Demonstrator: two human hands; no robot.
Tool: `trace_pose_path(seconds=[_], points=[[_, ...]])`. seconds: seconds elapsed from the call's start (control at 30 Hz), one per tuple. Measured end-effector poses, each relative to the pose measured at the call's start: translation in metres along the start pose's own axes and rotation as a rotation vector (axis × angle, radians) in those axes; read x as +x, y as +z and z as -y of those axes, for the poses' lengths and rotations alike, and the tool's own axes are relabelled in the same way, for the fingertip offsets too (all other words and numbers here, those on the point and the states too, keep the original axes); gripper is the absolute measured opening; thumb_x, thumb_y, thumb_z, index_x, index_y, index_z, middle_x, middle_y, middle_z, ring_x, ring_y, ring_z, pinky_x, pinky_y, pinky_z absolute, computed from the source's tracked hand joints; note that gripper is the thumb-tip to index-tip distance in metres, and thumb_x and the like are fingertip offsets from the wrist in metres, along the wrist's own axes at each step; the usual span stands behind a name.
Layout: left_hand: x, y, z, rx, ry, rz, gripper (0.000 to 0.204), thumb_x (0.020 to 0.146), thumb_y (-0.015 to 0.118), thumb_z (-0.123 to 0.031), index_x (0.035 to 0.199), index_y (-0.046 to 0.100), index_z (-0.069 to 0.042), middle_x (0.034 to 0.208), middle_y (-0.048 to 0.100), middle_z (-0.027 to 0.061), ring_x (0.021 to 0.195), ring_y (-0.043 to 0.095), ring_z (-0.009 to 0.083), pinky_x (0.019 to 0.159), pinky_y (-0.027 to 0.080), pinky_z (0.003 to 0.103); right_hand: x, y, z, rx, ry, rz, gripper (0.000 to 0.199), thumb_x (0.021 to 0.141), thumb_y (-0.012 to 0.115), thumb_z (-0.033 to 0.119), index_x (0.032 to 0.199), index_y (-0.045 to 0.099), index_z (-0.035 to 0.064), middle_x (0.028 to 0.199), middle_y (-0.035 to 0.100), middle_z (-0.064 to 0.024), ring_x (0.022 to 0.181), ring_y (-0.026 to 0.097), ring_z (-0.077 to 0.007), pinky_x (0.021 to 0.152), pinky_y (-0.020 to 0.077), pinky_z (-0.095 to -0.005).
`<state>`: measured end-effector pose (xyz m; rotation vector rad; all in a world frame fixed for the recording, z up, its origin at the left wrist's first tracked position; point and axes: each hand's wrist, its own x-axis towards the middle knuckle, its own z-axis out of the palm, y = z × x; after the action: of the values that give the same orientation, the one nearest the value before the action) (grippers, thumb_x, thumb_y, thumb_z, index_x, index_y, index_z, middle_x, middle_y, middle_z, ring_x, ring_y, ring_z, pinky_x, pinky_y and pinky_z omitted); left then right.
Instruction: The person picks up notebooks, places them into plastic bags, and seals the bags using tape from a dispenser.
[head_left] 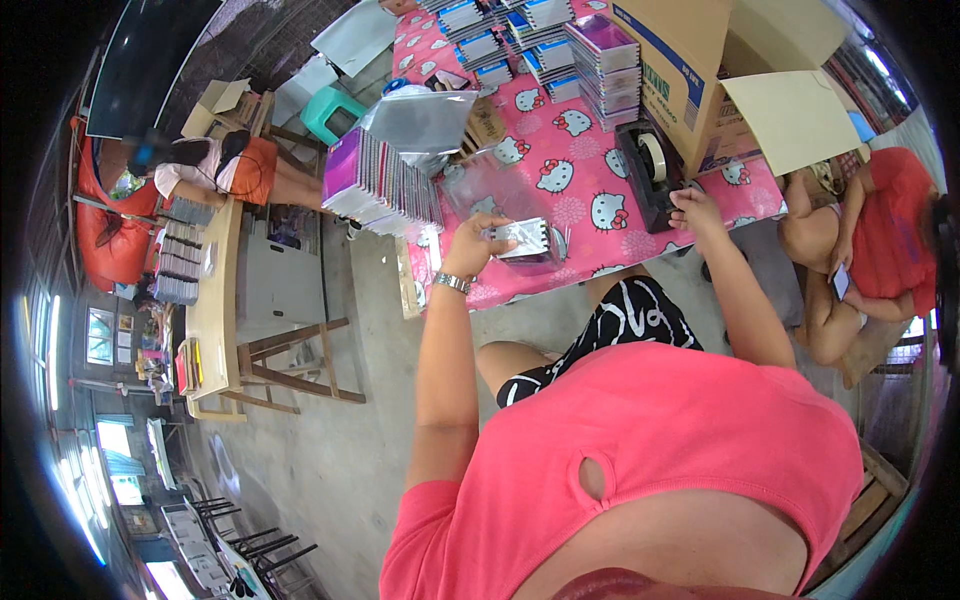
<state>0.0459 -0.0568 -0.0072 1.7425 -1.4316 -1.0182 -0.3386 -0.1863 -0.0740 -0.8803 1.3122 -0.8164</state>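
My left hand (472, 247) grips a small spiral-bound notebook (524, 239) with a pale cover, over the near edge of the pink table. Clear plastic lies around and under the notebook. On the right, my right hand (697, 214) is closed, fingertips together, beside the near end of a black tape dispenser (657, 217). A roll of tape (652, 157) sits in the dispenser. Whatever the right fingertips pinch is too small to make out. Clear plastic sleeves (480, 187) lie flat beyond my left hand.
Stacked purple notebooks (375, 190) stand at the table's left edge, with more notebook stacks (605, 70) at the back. An open cardboard box (690, 80) rises behind the dispenser. A seated person in red (895, 230) is at the right; another person (215, 170) leans over a wooden table (215, 300).
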Motion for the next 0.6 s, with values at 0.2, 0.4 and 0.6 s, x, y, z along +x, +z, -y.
trace_pose_path(seconds=[0.2,0.4,0.6], points=[[-0.004,0.008,0.031,-0.153,0.088,-0.074,0.035,0.073,0.073,-0.004,0.106,0.063,-0.002,0.096,0.059,0.0013,0.09,0.056,0.0145,0.083,0.044,0.027,-0.041,0.018,-0.053,0.449,-0.417,-0.028,0.009,0.09,0.06,0.014,0.09,0.057,0.0053,0.087,0.055,-0.0053,0.075,0.056,-0.0137,0.069,0.0511,-0.0255],[-0.008,0.024,0.015,-0.219,0.151,-0.152,0.034,0.074,0.071,-0.002,0.106,0.062,-0.001,0.1,0.056,0.0042,0.098,0.053,0.0179,0.088,0.042,0.029,-0.026,0.02,-0.096,0.649,0.13,0.35,0.005,0.092,0.053,0.01,0.091,0.05,0.0067,0.077,0.049,-0.001,0.061,0.045,-0.0091,0.051,0.0357,-0.0215],[-0.013,0.022,0.013,-0.416,-0.044,-0.108,0.031,0.078,0.064,0.003,0.108,0.059,0.0,0.102,0.06,0.0049,0.095,0.055,0.0151,0.085,0.043,0.028,-0.048,0.146,0.004,0.183,-0.026,0.851,0.018,0.092,0.055,0.024,0.083,0.05,0.0094,0.062,0.041,0.0034,0.051,0.036,-0.007,0.044,0.0269,-0.0229]])
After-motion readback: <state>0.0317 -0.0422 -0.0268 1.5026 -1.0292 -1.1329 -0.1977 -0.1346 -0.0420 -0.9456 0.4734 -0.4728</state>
